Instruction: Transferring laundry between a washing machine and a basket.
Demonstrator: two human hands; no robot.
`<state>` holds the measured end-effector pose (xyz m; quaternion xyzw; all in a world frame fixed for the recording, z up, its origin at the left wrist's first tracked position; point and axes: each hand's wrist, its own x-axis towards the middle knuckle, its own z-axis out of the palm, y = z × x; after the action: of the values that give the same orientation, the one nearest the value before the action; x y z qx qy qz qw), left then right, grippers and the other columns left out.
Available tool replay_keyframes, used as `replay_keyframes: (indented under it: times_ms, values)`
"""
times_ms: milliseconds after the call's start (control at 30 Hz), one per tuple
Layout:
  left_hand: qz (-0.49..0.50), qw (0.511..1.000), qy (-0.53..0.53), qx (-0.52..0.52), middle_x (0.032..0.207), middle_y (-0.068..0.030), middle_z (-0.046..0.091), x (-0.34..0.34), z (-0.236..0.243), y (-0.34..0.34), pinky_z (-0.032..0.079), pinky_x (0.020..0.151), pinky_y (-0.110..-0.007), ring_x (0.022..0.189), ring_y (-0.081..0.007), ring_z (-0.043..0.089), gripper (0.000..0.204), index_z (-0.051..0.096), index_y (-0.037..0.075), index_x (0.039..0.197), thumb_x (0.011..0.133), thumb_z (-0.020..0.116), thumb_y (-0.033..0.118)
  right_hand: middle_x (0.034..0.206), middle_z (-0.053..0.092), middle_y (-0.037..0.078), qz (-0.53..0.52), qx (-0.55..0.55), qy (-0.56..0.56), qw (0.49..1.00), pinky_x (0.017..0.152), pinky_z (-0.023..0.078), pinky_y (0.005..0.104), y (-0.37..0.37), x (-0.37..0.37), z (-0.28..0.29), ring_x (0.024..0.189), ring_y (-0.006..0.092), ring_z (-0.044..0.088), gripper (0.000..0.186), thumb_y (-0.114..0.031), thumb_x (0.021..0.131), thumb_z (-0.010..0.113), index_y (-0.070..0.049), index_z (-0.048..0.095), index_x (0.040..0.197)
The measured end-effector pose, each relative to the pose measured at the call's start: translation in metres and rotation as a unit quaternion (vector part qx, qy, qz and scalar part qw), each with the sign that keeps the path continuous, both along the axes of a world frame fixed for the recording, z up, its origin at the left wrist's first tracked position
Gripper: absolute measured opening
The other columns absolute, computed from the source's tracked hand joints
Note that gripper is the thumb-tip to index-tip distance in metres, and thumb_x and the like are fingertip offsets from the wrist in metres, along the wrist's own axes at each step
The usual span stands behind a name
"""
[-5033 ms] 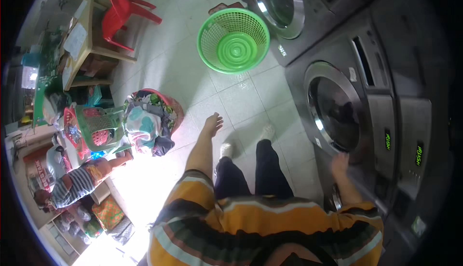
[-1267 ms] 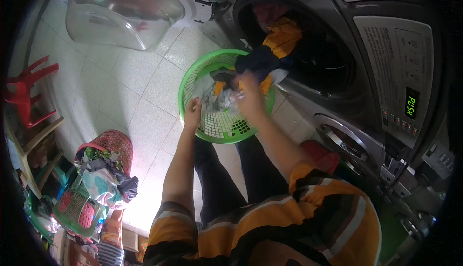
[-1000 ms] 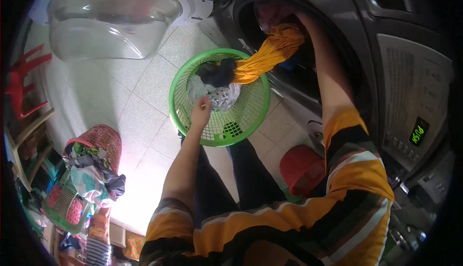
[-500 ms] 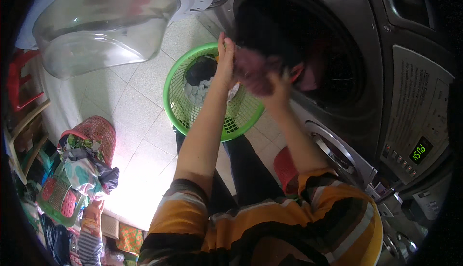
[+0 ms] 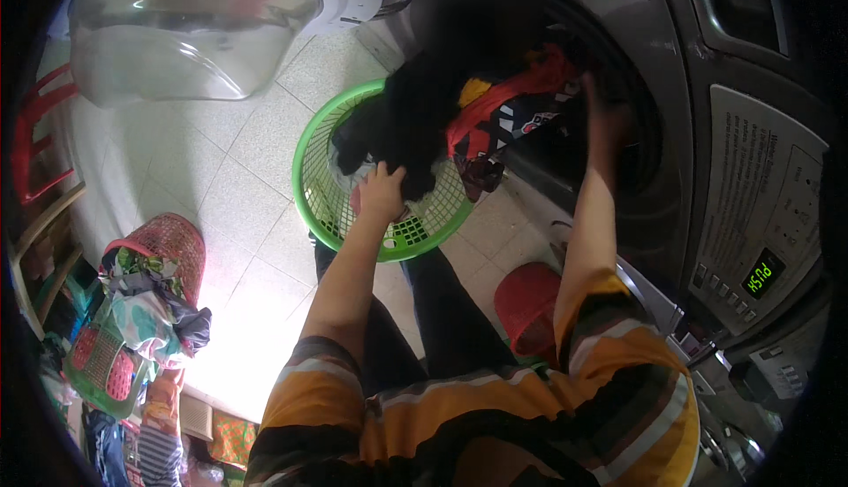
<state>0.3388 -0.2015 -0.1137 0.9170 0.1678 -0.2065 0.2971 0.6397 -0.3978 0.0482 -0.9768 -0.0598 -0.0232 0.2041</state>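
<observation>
My left hand is inside the green basket, its fingers closed on the edge of a black garment. That garment runs from the basket up to the dark round opening of the machine. My right hand is blurred within the opening, closed at the far end of a red and black patterned garment. This one stretches from the drum down over the basket's right rim. A dark maroon cloth hangs at that rim. Grey and white clothes lie partly hidden in the basket.
The clear door stands wide at upper left. A control panel is on the right, a red basket beside my legs. A pink basket with clothes and a red chair are at left on the tiled floor.
The maroon cloth held between both hands has left them. My left hand moved down into the basket; my right reached into the drum. Black and red garments now spill out toward the basket.
</observation>
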Motion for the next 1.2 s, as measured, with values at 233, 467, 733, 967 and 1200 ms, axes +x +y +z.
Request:
replay_keyframes:
  times_ms: [233,467,733,967,1200]
  values:
    - [0.181,0.942,-0.230,-0.164,0.127,-0.0233,0.044,0.120,0.015,-0.040,0.038,0.097,-0.048,0.119,-0.0395,0.043,0.085,0.047,0.008,0.128,0.060,0.082,0.044,0.117,0.059,0.019,-0.010,-0.126,0.029,0.992,0.092,0.041,0.0399,-0.087,0.116,-0.113,0.110,0.0346,0.054,0.050,-0.043,0.089,0.052,-0.001,0.058,0.115]
    - [0.109,0.974,-0.155,-0.120,0.139,-0.0297,0.030,0.254,0.040,-0.109,0.037,0.100,-0.046,0.124,-0.0429,0.039,0.115,0.027,0.021,0.143,0.048,0.084,0.052,0.121,0.056,0.017,-0.077,-0.048,0.072,0.993,0.094,0.039,0.0388,-0.059,0.078,-0.106,0.113,0.0301,0.053,0.042,-0.027,0.089,0.055,-0.001,0.051,0.122]
    - [0.033,0.926,-0.042,-0.375,0.097,-0.0173,0.063,0.104,0.013,-0.080,0.051,0.076,-0.042,0.087,-0.0357,0.062,0.077,0.049,0.013,0.122,0.052,0.080,0.024,0.135,0.043,0.014,-0.082,0.443,0.050,0.891,0.094,0.040,0.0302,-0.072,-0.123,-0.129,0.124,0.0201,0.041,0.069,0.010,0.068,0.060,0.003,0.038,0.133]
    - [0.134,0.913,-0.159,-0.351,0.113,-0.0128,0.057,-0.043,0.048,-0.037,0.046,0.089,-0.038,0.106,-0.0302,0.057,0.075,0.048,0.005,0.120,0.055,0.081,0.022,0.120,0.049,0.017,-0.107,0.228,0.229,0.940,0.098,0.038,0.0352,-0.001,-0.256,-0.062,0.112,0.0290,0.050,0.066,0.000,0.067,0.069,0.005,0.037,0.125]
    - [0.110,0.957,-0.042,-0.266,0.103,-0.0120,0.064,-0.096,0.032,0.002,0.049,0.081,-0.040,0.097,-0.0312,0.062,0.067,0.054,0.009,0.116,0.057,0.080,0.023,0.116,0.047,0.029,0.085,0.082,0.252,0.961,0.091,0.042,0.0465,0.011,-0.311,-0.091,0.106,0.0456,0.049,0.072,-0.012,0.066,0.074,0.006,0.035,0.123]
